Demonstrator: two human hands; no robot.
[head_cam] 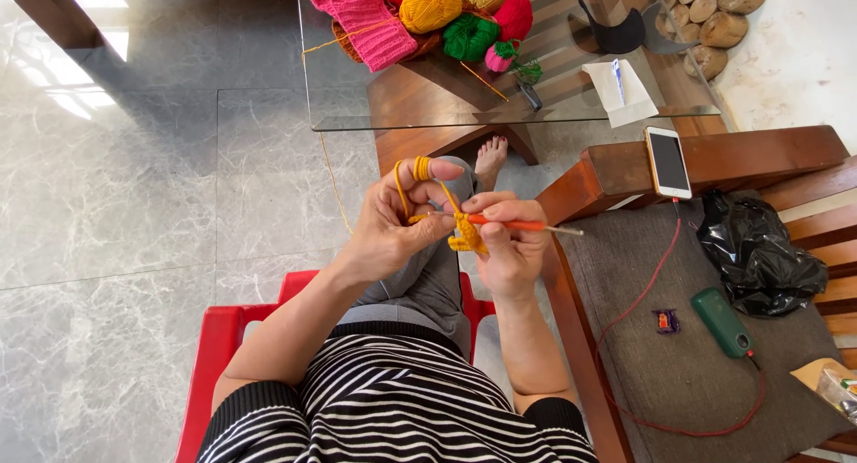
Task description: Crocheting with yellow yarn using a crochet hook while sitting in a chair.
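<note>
The person sits on a red chair (pixel 223 338) and crochets above their lap. The left hand (pixel 393 226) has yellow yarn (pixel 421 168) wound around its raised forefinger, and its grip is narrow, thumb and fingers pinching the small yellow crochet piece (pixel 466 237), which hangs between the two hands. The right hand (pixel 509 244) closes its grip around an orange-handled crochet hook (pixel 522 225), whose metal end points out to the right while the working end meets the yellow piece. A strand of the yarn runs from the left hand up to the glass table (pixel 357 106). On that table lie balls of yarn (pixel 446 16) in yellow, red, green and pink, beside a pink knitted piece (pixel 370 21). To the right, a wooden bench with a grey cushion (pixel 652 374) carries a phone (pixel 668 162) on its armrest, a red cable (pixel 643 293), a green device (pixel 723 322) and a black plastic bag (pixel 759 253).
</note>
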